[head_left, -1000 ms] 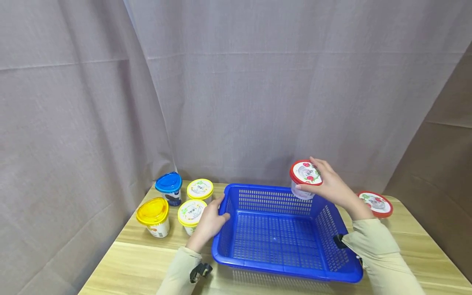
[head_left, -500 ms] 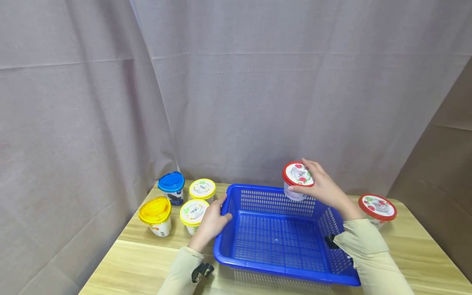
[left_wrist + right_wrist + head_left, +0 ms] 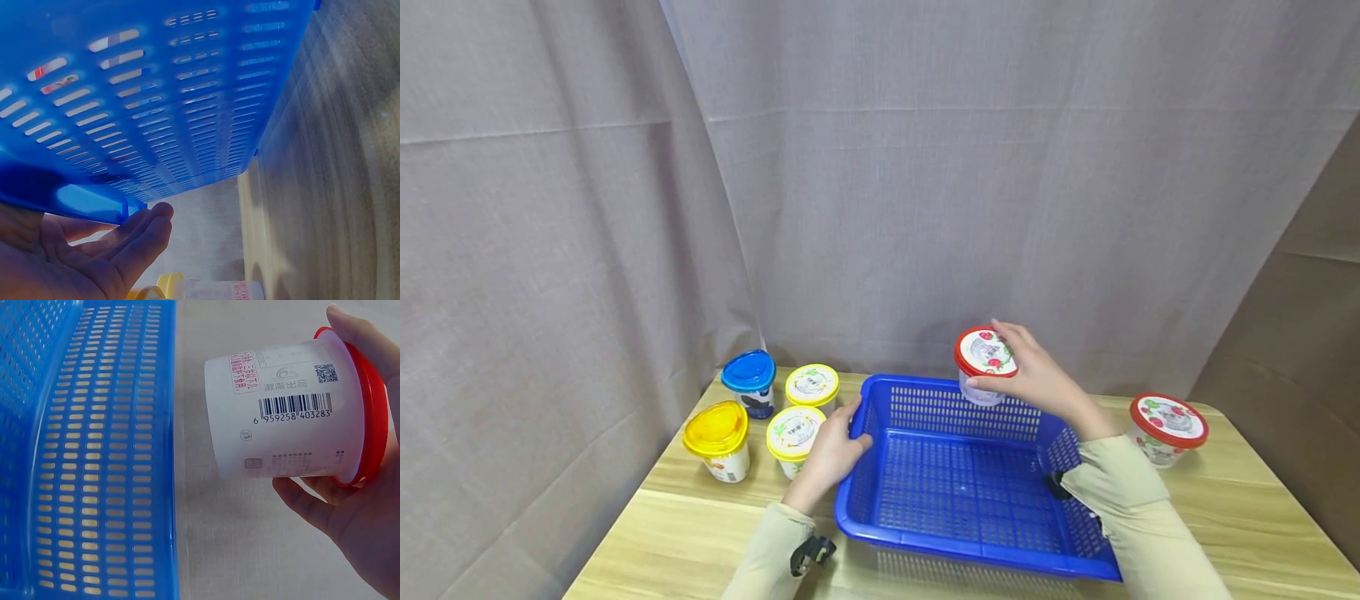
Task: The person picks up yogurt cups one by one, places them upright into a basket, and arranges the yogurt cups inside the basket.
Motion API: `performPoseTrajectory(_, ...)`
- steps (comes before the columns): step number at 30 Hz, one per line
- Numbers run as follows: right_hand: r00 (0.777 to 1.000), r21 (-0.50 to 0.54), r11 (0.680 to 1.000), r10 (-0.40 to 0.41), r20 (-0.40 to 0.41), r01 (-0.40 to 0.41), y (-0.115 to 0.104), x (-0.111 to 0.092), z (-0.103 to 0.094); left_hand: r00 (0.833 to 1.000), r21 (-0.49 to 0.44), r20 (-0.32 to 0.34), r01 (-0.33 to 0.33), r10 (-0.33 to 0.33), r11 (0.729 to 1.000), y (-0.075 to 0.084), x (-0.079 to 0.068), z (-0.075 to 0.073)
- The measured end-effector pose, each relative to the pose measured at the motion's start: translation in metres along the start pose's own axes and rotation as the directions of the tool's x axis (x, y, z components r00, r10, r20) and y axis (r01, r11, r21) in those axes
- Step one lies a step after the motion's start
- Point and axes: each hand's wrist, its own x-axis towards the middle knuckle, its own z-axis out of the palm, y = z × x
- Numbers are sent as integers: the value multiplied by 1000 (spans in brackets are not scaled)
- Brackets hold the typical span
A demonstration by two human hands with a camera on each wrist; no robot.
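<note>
My right hand [image 3: 1037, 375] grips a red-lidded plastic tub [image 3: 987, 360] by its lid end, above the far rim of the blue basket [image 3: 977, 550]. In the right wrist view the white wall of the tub [image 3: 281, 419] shows a barcode, and it hangs apart from the basket. My left hand [image 3: 833, 446] holds the left rim of the basket, thumb inside, fingers outside. The left wrist view shows those fingers [image 3: 134, 247] beneath the rim. Beside that hand stand two yellow-lidded tubs, one nearer [image 3: 793, 433] and one farther [image 3: 812, 385].
At the far left stand a blue-lidded tub [image 3: 751, 383] and an orange-yellow-lidded tub [image 3: 718, 437]. Another red-lidded tub [image 3: 1168, 425] is on the wooden table [image 3: 1240, 508] to the right. A grey curtain [image 3: 880, 208] hangs behind the table.
My right hand has carried the red-lidded tub leftward along the basket's far rim. My left hand keeps its hold on the basket. The other red-lidded tub is now less covered by my right arm.
</note>
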Motion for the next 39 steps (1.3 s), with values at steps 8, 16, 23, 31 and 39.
performPoseTrajectory(8,1000,13,1000,-24,17,24,-7,4,13,1000,-2,4,11,-11,1000,0,-3,1)
performPoseTrajectory(16,997,42,998,-44,55,42,-16,7,25,1000,-7,2,4,-4,1000,-1,-4,1)
performPoseTrajectory(23,993,24,996,-87,79,86,-25,13,35,1000,-16,-5,3,-3,1000,-2,-4,1)
performPoseTrajectory(31,989,16,995,-96,113,95,-33,20,49,1000,-7,7,20,-20,1000,1,0,-1)
performPoseTrajectory(39,979,32,990,-138,153,135,-43,26,65,1000,-2,-4,9,-9,1000,3,1,0)
